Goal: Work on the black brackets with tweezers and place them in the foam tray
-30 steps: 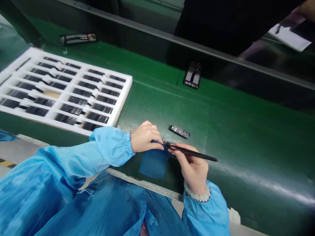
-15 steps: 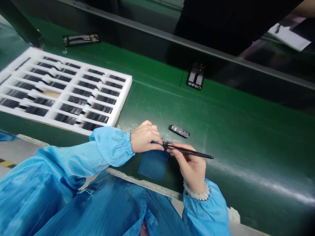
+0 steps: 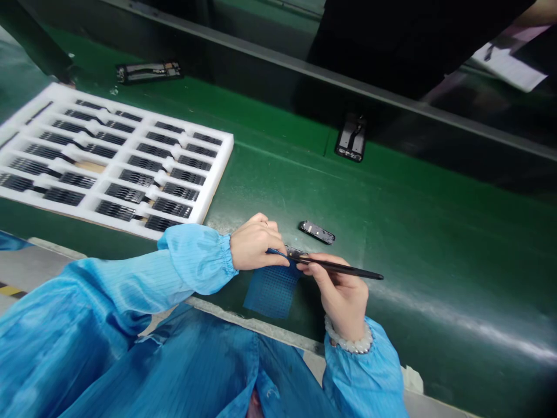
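Observation:
My right hand [image 3: 346, 290] is closed around slim black tweezers [image 3: 354, 270], whose tip points left at a small dark phone part [image 3: 297, 252]. My left hand [image 3: 256, 242] is pinched at the left side of that part, where a narrow blue edge shows by the thumb; the fingers hide most of it. Just below both hands lies a blue gridded sheet [image 3: 272, 293]. A little beyond them, a small black phone module [image 3: 317, 231] rests on the green surface, touched by neither hand.
A white foam tray [image 3: 224, 157] with many slots of black flex-cable parts stands at left. Two open phone bodies lie farther back, one at left [image 3: 148, 71] and one at right [image 3: 350, 139]. A dark rail [image 3: 270, 55] crosses behind; a person in black is beyond it.
Both phone bodies at the back have shifted slightly to the right. My right hand and the tweezers have moved a little right, the tweezers lying flatter. My left hand stays in place.

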`<state>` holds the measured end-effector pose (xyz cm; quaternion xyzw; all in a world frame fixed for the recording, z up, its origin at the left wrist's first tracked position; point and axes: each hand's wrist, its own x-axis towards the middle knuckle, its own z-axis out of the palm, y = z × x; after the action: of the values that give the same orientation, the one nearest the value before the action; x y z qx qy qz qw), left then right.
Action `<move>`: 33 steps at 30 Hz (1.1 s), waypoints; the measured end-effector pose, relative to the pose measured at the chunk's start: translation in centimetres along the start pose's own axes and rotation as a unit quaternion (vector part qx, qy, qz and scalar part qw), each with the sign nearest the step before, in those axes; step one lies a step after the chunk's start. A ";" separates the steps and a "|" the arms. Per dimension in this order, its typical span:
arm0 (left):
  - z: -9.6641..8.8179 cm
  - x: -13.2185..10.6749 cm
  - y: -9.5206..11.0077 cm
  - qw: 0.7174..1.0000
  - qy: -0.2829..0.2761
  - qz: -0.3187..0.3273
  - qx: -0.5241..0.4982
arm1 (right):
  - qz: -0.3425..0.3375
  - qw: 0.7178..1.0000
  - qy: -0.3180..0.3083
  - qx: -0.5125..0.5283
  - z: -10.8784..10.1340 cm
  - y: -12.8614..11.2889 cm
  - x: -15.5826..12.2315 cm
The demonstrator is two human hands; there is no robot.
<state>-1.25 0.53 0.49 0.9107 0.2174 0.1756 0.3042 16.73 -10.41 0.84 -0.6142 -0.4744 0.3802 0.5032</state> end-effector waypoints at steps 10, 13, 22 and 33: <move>0.3 -0.1 0.6 0.997 -0.040 0.057 0.041 | 0.097 0.991 0.094 -0.005 -1.0 1.2 1.0; 0.4 -0.1 0.5 0.997 -0.047 0.042 0.035 | 0.101 0.991 0.091 -0.007 -0.9 1.1 1.1; 0.3 0.0 0.6 0.998 -0.052 0.029 0.024 | 0.126 0.985 0.117 -0.023 -1.2 1.3 0.9; 0.2 0.0 0.6 0.998 -0.058 0.019 0.020 | 0.130 0.985 0.113 -0.033 -1.0 1.1 1.1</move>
<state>-0.92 -0.01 0.71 0.9292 0.1858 0.1241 0.2944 18.20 -9.70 -0.05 -0.7259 -0.3433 0.3546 0.4790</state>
